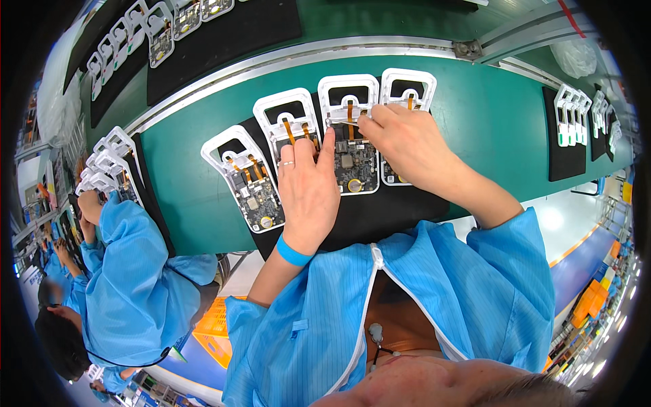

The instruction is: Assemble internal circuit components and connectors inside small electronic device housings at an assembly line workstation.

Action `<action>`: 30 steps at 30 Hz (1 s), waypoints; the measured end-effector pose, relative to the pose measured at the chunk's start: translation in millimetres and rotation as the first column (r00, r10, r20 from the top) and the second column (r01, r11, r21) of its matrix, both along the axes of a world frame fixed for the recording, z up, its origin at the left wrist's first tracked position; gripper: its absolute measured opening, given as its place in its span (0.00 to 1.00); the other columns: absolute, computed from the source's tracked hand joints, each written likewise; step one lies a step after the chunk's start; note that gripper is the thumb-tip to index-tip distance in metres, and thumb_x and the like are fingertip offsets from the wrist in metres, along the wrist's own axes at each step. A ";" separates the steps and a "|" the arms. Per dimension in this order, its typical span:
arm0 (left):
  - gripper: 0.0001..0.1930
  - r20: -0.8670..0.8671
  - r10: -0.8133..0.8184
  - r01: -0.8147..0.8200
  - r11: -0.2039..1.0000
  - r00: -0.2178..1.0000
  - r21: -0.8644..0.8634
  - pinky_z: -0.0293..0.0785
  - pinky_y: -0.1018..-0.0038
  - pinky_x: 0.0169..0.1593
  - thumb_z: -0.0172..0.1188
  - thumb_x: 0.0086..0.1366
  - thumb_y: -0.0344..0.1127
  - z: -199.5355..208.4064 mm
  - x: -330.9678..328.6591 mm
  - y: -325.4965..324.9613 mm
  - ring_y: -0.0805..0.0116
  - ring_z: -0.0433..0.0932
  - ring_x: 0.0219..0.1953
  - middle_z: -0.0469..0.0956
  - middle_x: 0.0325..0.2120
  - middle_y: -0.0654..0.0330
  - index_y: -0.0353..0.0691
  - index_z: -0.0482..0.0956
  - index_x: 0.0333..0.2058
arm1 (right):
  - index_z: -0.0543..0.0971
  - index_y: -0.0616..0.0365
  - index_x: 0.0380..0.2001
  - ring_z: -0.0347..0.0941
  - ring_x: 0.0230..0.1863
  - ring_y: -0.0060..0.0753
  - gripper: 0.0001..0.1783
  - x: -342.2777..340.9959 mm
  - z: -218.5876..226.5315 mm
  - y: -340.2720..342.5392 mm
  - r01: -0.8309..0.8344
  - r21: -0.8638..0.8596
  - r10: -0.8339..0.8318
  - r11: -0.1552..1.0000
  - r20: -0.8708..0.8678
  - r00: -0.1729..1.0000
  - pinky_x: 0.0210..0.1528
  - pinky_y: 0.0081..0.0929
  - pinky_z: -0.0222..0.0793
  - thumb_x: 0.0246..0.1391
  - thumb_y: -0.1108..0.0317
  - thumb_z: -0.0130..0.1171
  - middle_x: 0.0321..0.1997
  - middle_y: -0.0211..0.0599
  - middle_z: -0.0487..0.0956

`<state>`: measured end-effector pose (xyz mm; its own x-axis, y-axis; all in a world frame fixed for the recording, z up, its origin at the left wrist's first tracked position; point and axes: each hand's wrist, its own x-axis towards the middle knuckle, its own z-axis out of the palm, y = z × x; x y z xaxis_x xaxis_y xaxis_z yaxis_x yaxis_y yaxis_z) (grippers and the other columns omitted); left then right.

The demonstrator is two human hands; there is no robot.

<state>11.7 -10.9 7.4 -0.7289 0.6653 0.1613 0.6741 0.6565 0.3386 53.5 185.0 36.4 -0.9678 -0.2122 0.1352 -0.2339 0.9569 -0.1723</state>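
Several white plastic housings with dark circuit boards and orange flat cables lie in a row on a black mat [407, 201]. My left hand [308, 190], with a blue wristband [293, 252], lies over the second housing [279, 99] from the left. Its fingers are stretched out, the index fingertip at the edge of the third housing [347, 79]. My right hand [410, 142] is closed in a pinch on thin metal tweezers [348, 122], whose tips reach the top of the third board beside its orange cable. The rightmost housing [409, 73] is partly under this hand; the leftmost housing [245, 180] is untouched.
A green bench [488, 102] runs across, with a metal rail behind it. More housings lie on black mats at the far left [161, 37] and at the right [571, 119]. At the left a co-worker in a blue smock [142, 271] handles similar housings. An orange crate [215, 332] stands below.
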 end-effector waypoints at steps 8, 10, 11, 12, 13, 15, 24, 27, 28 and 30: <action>0.22 -0.096 -0.051 0.043 0.995 0.994 -0.090 0.67 0.64 0.43 0.56 0.58 0.27 5.6 0.5 3.9 0.57 0.68 0.39 0.68 0.35 0.55 0.33 0.77 0.53 | 0.79 0.62 0.35 0.76 0.32 0.31 0.14 -0.3 -8.2 3.1 -0.061 0.140 0.073 0.988 -0.080 0.994 0.25 0.27 0.74 0.42 0.70 0.61 0.29 0.33 0.73; 0.22 -0.111 -0.057 0.047 0.995 0.992 -0.092 0.67 0.65 0.44 0.55 0.59 0.27 4.2 4.4 5.8 0.57 0.68 0.39 0.68 0.36 0.55 0.31 0.76 0.53 | 0.79 0.62 0.35 0.75 0.32 0.30 0.14 1.5 -7.7 1.4 -0.061 0.170 0.078 0.984 -0.095 0.992 0.25 0.25 0.73 0.42 0.69 0.61 0.29 0.33 0.73; 0.22 -0.121 -0.063 0.051 0.994 0.991 -0.093 0.67 0.65 0.44 0.55 0.59 0.27 4.0 6.0 6.6 0.57 0.68 0.40 0.68 0.36 0.54 0.28 0.75 0.53 | 0.79 0.62 0.35 0.75 0.32 0.30 0.14 3.1 -8.8 -0.4 -0.060 0.169 0.077 0.984 -0.099 0.992 0.25 0.25 0.73 0.42 0.69 0.61 0.29 0.33 0.73; 0.22 -0.122 -0.070 0.059 0.994 0.990 -0.094 0.67 0.65 0.44 0.55 0.59 0.27 6.4 5.9 8.0 0.57 0.68 0.40 0.68 0.36 0.54 0.28 0.75 0.53 | 0.78 0.61 0.39 0.74 0.33 0.31 0.16 6.3 -10.9 -2.6 -0.054 0.193 0.064 0.980 -0.045 0.997 0.27 0.27 0.74 0.44 0.69 0.59 0.31 0.32 0.73; 0.22 -0.113 -0.067 0.053 0.991 0.991 -0.119 0.67 0.65 0.44 0.55 0.59 0.27 10.5 5.2 10.1 0.57 0.68 0.40 0.69 0.37 0.54 0.27 0.75 0.53 | 0.77 0.60 0.43 0.74 0.34 0.32 0.17 8.7 -11.8 -4.1 -0.049 0.217 0.048 0.975 0.008 0.999 0.30 0.28 0.74 0.46 0.69 0.58 0.32 0.32 0.72; 0.22 -0.108 -0.068 0.052 0.988 0.992 -0.145 0.67 0.65 0.44 0.55 0.59 0.27 13.5 5.6 12.4 0.57 0.68 0.40 0.69 0.37 0.54 0.26 0.75 0.53 | 0.77 0.59 0.42 0.74 0.34 0.32 0.17 7.6 -12.1 -0.4 -0.046 0.215 0.050 0.976 -0.011 0.999 0.29 0.28 0.74 0.46 0.69 0.58 0.32 0.32 0.72; 0.27 0.037 -0.096 0.094 0.994 0.995 0.054 0.68 0.60 0.49 0.56 0.53 0.19 16.3 5.6 3.9 0.51 0.67 0.44 0.70 0.42 0.50 0.27 0.74 0.55 | 0.83 0.61 0.35 0.72 0.32 0.29 0.09 30.8 15.8 53.2 0.176 -0.763 -0.289 0.622 -0.015 0.957 0.33 0.29 0.67 0.60 0.66 0.62 0.29 0.31 0.76; 0.22 0.107 -0.132 0.125 0.990 0.985 0.067 0.69 0.60 0.46 0.56 0.58 0.18 36.8 14.1 11.5 0.49 0.68 0.42 0.71 0.39 0.48 0.29 0.76 0.54 | 0.83 0.62 0.37 0.70 0.32 0.18 0.09 43.6 24.7 68.0 0.326 -0.851 -0.394 0.412 0.157 0.906 0.32 0.22 0.66 0.61 0.66 0.62 0.33 0.28 0.78; 0.23 0.149 -0.172 0.159 0.983 0.974 0.095 0.70 0.60 0.44 0.57 0.57 0.18 39.7 17.4 16.5 0.50 0.68 0.41 0.71 0.39 0.49 0.31 0.77 0.53 | 0.82 0.63 0.37 0.70 0.31 0.17 0.09 45.8 24.6 68.5 0.361 -0.893 -0.379 0.269 0.246 0.892 0.32 0.20 0.67 0.61 0.68 0.62 0.36 0.30 0.79; 0.23 0.136 -0.230 0.211 0.967 0.964 0.141 0.70 0.60 0.44 0.57 0.57 0.18 33.6 23.4 29.3 0.51 0.69 0.41 0.71 0.38 0.50 0.32 0.77 0.53 | 0.80 0.64 0.45 0.75 0.30 0.17 0.10 49.6 16.1 70.2 0.323 -0.930 -0.318 0.176 0.257 0.913 0.33 0.15 0.69 0.63 0.70 0.60 0.33 0.30 0.80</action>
<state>35.1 18.4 41.0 -0.5886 0.7939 0.1527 0.7325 0.4437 0.5163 103.1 255.2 52.5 -0.9180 0.3962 -0.0157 0.0526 0.0824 -0.9952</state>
